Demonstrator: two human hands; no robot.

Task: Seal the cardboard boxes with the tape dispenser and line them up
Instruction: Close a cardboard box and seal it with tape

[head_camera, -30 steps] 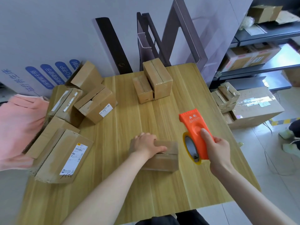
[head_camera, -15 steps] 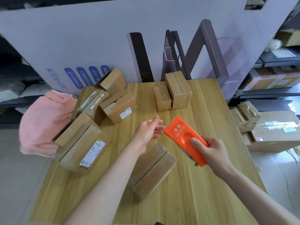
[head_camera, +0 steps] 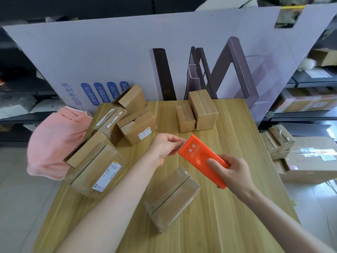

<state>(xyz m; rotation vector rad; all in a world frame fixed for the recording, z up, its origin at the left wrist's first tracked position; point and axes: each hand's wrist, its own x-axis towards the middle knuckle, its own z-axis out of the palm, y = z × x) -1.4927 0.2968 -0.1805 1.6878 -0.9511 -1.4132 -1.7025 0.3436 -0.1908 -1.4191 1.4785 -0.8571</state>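
Observation:
My right hand (head_camera: 233, 172) grips the orange tape dispenser (head_camera: 197, 155) above the wooden table (head_camera: 237, 207), its toothed end pointing up and left. My left hand (head_camera: 165, 147) pinches at that toothed end with thumb and fingers; I cannot see the tape itself. Below both hands a small cardboard box (head_camera: 171, 195) lies slanted on the table, its top flaps closed with a seam down the middle. Two closed boxes (head_camera: 197, 110) stand side by side at the back of the table. A pile of several boxes (head_camera: 109, 136) sits on the left, some with open flaps.
A pink cloth (head_camera: 54, 141) hangs at the table's left edge. A large printed cardboard panel (head_camera: 127, 57) stands behind the table. More boxes (head_camera: 306, 157) are stacked on the floor at the right, with shelves (head_camera: 310, 99) beyond them.
My left hand left the small box and rose to the dispenser's toothed end. The box now lies slanted. My right hand turned the dispenser flatter, and my view tilted up.

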